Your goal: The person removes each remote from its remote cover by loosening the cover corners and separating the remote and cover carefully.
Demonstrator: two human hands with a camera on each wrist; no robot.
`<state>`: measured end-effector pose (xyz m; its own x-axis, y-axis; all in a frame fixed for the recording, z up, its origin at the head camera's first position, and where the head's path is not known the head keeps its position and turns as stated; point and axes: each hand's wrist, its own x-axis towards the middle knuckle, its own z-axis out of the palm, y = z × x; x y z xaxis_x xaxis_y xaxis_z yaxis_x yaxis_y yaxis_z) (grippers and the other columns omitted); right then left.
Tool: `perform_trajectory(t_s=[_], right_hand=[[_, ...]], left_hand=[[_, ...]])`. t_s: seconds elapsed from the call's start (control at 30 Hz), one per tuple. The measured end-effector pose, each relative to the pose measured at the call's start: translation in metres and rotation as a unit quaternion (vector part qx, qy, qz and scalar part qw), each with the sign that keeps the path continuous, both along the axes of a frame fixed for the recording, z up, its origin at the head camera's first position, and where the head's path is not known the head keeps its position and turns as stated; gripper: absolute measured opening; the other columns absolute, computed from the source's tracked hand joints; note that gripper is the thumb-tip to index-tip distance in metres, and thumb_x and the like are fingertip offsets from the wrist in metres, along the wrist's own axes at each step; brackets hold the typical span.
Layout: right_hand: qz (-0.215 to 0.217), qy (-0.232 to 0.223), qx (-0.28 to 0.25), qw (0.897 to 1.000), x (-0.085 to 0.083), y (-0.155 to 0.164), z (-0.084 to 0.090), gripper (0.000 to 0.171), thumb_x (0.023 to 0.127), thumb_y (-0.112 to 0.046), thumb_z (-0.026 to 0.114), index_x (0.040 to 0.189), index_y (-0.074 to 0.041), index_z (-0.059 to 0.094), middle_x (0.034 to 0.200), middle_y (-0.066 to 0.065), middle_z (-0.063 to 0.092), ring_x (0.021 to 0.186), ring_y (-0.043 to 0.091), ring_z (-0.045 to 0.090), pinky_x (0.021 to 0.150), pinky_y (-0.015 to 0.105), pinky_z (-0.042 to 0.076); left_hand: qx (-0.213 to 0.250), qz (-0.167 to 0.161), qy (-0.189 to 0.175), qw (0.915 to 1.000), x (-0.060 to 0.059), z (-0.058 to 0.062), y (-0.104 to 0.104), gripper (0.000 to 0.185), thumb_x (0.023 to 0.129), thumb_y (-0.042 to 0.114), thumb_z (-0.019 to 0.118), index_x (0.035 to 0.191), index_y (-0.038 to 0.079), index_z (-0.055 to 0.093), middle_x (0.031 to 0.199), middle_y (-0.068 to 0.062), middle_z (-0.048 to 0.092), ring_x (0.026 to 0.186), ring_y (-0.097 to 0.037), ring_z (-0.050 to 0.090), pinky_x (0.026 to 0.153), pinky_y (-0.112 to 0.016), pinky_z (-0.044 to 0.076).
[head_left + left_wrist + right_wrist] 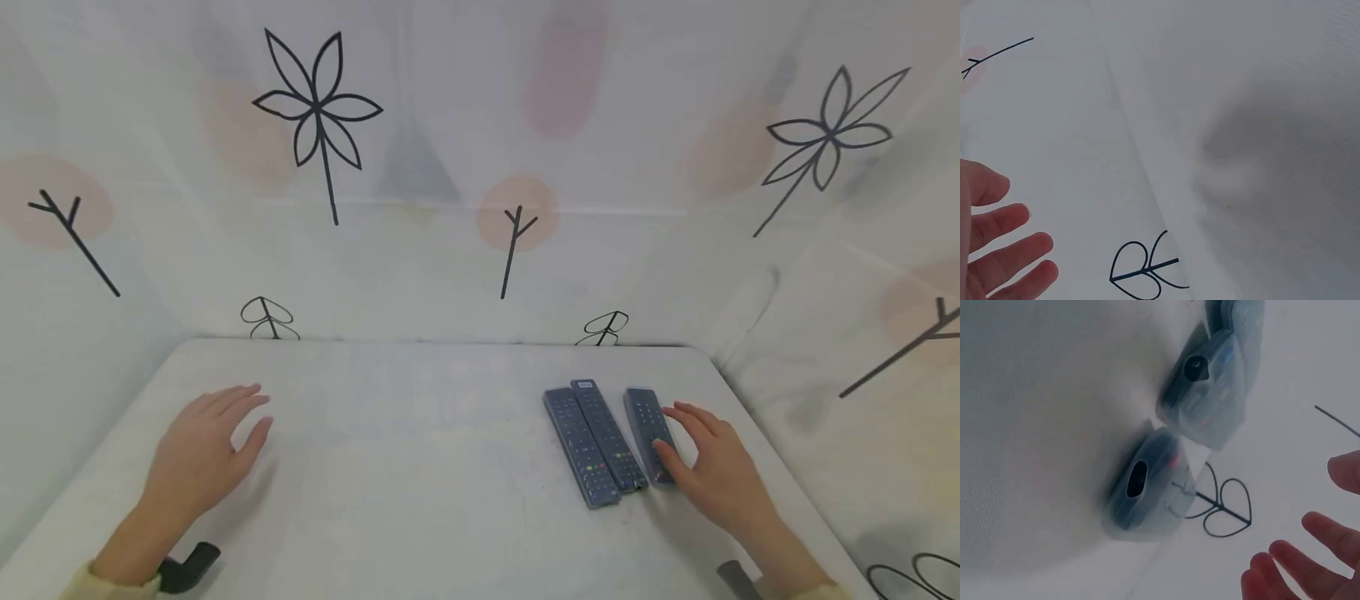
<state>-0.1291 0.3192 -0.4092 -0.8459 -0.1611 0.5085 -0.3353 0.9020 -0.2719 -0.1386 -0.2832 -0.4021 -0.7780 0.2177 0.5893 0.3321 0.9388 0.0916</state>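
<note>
Three dark remote controls in clear covers lie on the right half of the white table. The left remote control [581,450] and the middle remote control [609,435] lie side by side, slanted. A little apart from them is the right remote control [647,429], shorter than the other two. My right hand [708,467] hovers by it with fingers spread; the thumb overlaps it in the head view. The right wrist view shows the ends of remote controls [1147,487], with the fingers apart from them. My left hand [198,450] is held over the table's left side, fingers loosely extended, holding nothing.
The white table [390,467] has rounded far corners. Behind it and at both sides hangs a pale cloth [435,275] printed with leaf and twig drawings. A dark strap end [191,567] sticks out at the left wrist, another [737,579] at the right.
</note>
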Motion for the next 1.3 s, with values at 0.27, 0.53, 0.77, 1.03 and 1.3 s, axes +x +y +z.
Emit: perform_trajectory(t_s=[0.27, 0.53, 0.77, 1.03, 1.3], right_hand=[[0.007, -0.096, -0.061, 0.993, 0.005, -0.021, 0.003, 0.038, 0.086, -0.003, 0.074, 0.123, -0.003, 0.063, 0.113, 0.013, 0.065, 0.093, 0.027, 0.066, 0.073, 0.039, 0.056], [0.023, -0.196, -0.111, 0.974, 0.012, -0.041, -0.005, 0.032, 0.087, -0.006, 0.076, 0.118, -0.004, 0.067, 0.111, 0.006, 0.069, 0.089, 0.017, 0.067, 0.072, 0.026, 0.055], [0.020, -0.294, -0.118, 0.948, 0.015, -0.053, -0.008, 0.036, 0.085, -0.009, 0.077, 0.120, -0.009, 0.068, 0.111, 0.003, 0.069, 0.084, 0.011, 0.064, 0.071, 0.028, 0.053], [-0.021, -0.306, -0.078, 0.949, 0.012, -0.059, -0.010, 0.045, 0.084, -0.012, 0.078, 0.126, -0.005, 0.063, 0.111, 0.003, 0.068, 0.085, 0.011, 0.062, 0.070, 0.032, 0.051], [-0.021, -0.301, -0.069, 0.951, 0.007, -0.064, -0.010, 0.039, 0.083, -0.013, 0.079, 0.120, -0.008, 0.068, 0.102, 0.001, 0.066, 0.080, 0.012, 0.058, 0.064, 0.032, 0.047]], left_hand=[[0.058, 0.020, -0.080, 0.9949, -0.001, 0.006, 0.012, 0.031, 0.085, 0.015, 0.075, 0.114, 0.006, 0.069, 0.113, -0.019, 0.069, 0.104, -0.041, 0.061, 0.089, -0.060, 0.046], [0.096, 0.009, -0.134, 0.9863, 0.000, 0.006, 0.019, 0.029, 0.089, 0.015, 0.073, 0.116, 0.006, 0.068, 0.117, -0.018, 0.068, 0.103, -0.039, 0.061, 0.083, -0.058, 0.049], [0.111, -0.009, -0.153, 0.9820, -0.001, 0.001, 0.024, 0.027, 0.088, 0.013, 0.074, 0.114, 0.008, 0.068, 0.114, -0.015, 0.069, 0.106, -0.038, 0.062, 0.085, -0.058, 0.049], [0.166, -0.051, -0.193, 0.9656, -0.003, -0.005, 0.035, 0.028, 0.087, 0.013, 0.078, 0.114, 0.012, 0.069, 0.111, -0.006, 0.072, 0.110, -0.032, 0.063, 0.090, -0.056, 0.049], [0.195, -0.081, -0.258, 0.9427, -0.002, -0.002, 0.047, 0.030, 0.087, 0.017, 0.079, 0.116, 0.015, 0.069, 0.113, -0.002, 0.071, 0.114, -0.030, 0.062, 0.094, -0.057, 0.048]])
